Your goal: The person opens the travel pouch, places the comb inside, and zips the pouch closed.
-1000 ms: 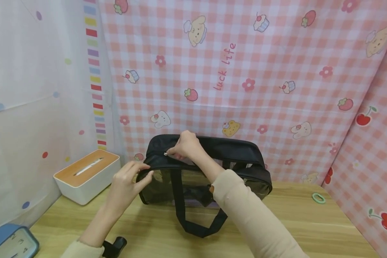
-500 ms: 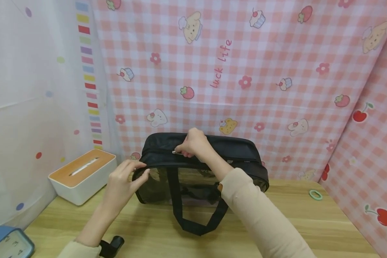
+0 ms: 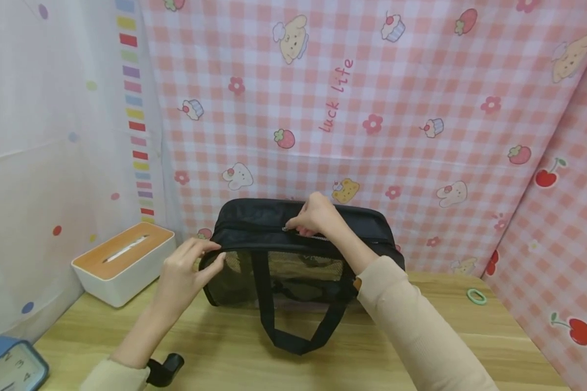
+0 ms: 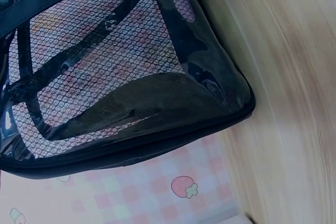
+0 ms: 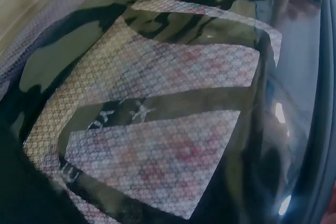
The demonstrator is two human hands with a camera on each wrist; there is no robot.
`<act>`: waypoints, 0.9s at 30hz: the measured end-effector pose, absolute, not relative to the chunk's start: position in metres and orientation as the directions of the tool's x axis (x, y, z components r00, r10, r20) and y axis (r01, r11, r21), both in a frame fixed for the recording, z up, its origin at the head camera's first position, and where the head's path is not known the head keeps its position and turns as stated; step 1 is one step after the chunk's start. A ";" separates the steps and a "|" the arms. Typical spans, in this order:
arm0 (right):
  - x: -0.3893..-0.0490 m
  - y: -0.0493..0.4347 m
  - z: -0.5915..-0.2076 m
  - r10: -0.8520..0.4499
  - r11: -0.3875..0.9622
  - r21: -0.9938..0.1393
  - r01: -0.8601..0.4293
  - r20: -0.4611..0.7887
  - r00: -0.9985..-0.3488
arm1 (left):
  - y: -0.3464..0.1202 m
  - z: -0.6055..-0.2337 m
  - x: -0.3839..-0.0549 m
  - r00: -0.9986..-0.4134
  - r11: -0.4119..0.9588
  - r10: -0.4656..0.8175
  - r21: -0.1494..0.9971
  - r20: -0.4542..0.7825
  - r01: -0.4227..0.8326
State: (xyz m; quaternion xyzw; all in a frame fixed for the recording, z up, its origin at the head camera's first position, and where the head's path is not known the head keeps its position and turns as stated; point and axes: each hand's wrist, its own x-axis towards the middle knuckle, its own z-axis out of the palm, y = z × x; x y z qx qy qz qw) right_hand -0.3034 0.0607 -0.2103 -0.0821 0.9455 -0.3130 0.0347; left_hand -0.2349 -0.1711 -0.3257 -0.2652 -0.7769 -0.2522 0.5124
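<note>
A black bag with a clear front panel and a mesh back stands on the wooden table. Its strap handle hangs down in front. My left hand pinches the bag's upper left edge between thumb and fingers. Along the top, my right hand pinches the zipper pull, a little left of the middle of the bag. In the left wrist view, the clear panel and its corner fill much of the frame, with no hand showing. Mesh shows through the clear panel in the right wrist view.
A white tissue box with a wood-look lid stands left of the bag. A blue clock is at the front left. A green ring lies on the table's right side. Pink checked cloth hangs behind the bag.
My right hand has drawn the zipper pull to the right along the bag's top, and the gap left of it has closed. The left hand keeps its place at the corner.
</note>
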 end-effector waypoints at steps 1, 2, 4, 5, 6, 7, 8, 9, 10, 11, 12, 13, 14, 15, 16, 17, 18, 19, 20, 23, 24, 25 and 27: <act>-0.303 0.063 -0.210 -0.178 0.793 -0.594 -0.136 -0.013 -0.984 | -0.171 -0.325 -0.235 -0.329 0.731 0.154 0.116 0.932 0.672; -0.303 0.066 -0.210 -0.180 0.796 -0.589 -0.139 -0.012 -0.984 | -0.171 -0.325 -0.235 -0.327 0.731 0.155 0.114 0.932 0.673; -0.303 0.069 -0.209 -0.185 0.797 -0.587 -0.144 -0.010 -0.983 | -0.171 -0.324 -0.236 -0.319 0.730 0.156 0.109 0.935 0.675; -0.303 0.071 -0.209 -0.187 0.798 -0.584 -0.148 -0.007 -0.982 | -0.171 -0.324 -0.235 -0.320 0.732 0.157 0.108 0.934 0.673; -0.302 0.073 -0.209 -0.186 0.800 -0.581 -0.150 -0.003 -0.982 | -0.171 -0.324 -0.235 -0.318 0.735 0.159 0.103 0.935 0.671; -0.302 0.074 -0.209 -0.189 0.799 -0.582 -0.153 0.000 -0.982 | -0.170 -0.324 -0.235 -0.316 0.738 0.160 0.100 0.935 0.668; -0.301 0.076 -0.209 -0.191 0.800 -0.579 -0.157 0.003 -0.982 | -0.170 -0.323 -0.235 -0.315 0.742 0.163 0.094 0.935 0.664; -0.301 0.077 -0.209 -0.189 0.801 -0.577 -0.157 0.004 -0.982 | -0.170 -0.323 -0.235 -0.309 0.745 0.165 0.087 0.936 0.661; -0.301 0.079 -0.209 -0.188 0.802 -0.577 -0.157 0.005 -0.982 | -0.170 -0.323 -0.235 -0.312 0.745 0.164 0.090 0.936 0.661; -0.300 0.080 -0.209 -0.192 0.803 -0.574 -0.161 0.006 -0.981 | -0.170 -0.323 -0.234 -0.314 0.746 0.163 0.091 0.935 0.660; -0.300 0.082 -0.209 -0.195 0.803 -0.573 -0.163 0.006 -0.981 | -0.170 -0.324 -0.234 -0.315 0.745 0.161 0.094 0.935 0.660; -0.300 0.085 -0.209 -0.196 0.804 -0.571 -0.164 0.006 -0.981 | -0.170 -0.324 -0.235 -0.314 0.742 0.158 0.098 0.936 0.663; -0.300 0.088 -0.209 -0.196 0.804 -0.572 -0.162 0.003 -0.981 | -0.170 -0.324 -0.235 -0.318 0.737 0.153 0.106 0.936 0.668; -0.300 0.091 -0.209 -0.194 0.802 -0.576 -0.158 -0.001 -0.981 | -0.169 -0.325 -0.235 -0.324 0.733 0.149 0.115 0.934 0.670; -0.300 0.094 -0.209 -0.194 0.798 -0.583 -0.155 -0.005 -0.981 | -0.169 -0.325 -0.235 -0.327 0.728 0.145 0.123 0.934 0.674; -0.300 0.097 -0.210 -0.192 0.795 -0.587 -0.150 -0.010 -0.981 | -0.169 -0.325 -0.236 -0.325 0.728 0.145 0.122 0.935 0.675; -0.300 0.101 -0.210 -0.187 0.793 -0.593 -0.141 -0.015 -0.982 | -0.169 -0.325 -0.236 -0.326 0.730 0.148 0.119 0.934 0.673; -0.300 0.105 -0.210 -0.185 0.789 -0.599 -0.137 -0.019 -0.982 | -0.169 -0.325 -0.236 -0.326 0.733 0.152 0.115 0.933 0.670; -0.300 0.109 -0.211 -0.180 0.785 -0.606 -0.130 -0.022 -0.983 | -0.169 -0.325 -0.236 -0.326 0.736 0.156 0.110 0.932 0.668; -0.300 0.122 -0.211 -0.165 0.770 -0.628 -0.112 -0.025 -0.986 | -0.169 -0.324 -0.236 -0.312 0.746 0.165 0.089 0.936 0.660; -0.300 0.125 -0.212 -0.164 0.763 -0.637 -0.111 -0.025 -0.986 | -0.169 -0.324 -0.236 -0.308 0.752 0.168 0.081 0.936 0.654; -0.300 0.129 -0.212 -0.163 0.756 -0.646 -0.108 -0.026 -0.986 | -0.170 -0.324 -0.236 -0.302 0.755 0.167 0.075 0.939 0.652; -0.299 0.134 -0.212 -0.160 0.746 -0.657 -0.104 -0.026 -0.987 | -0.169 -0.323 -0.235 -0.289 0.758 0.165 0.067 0.943 0.649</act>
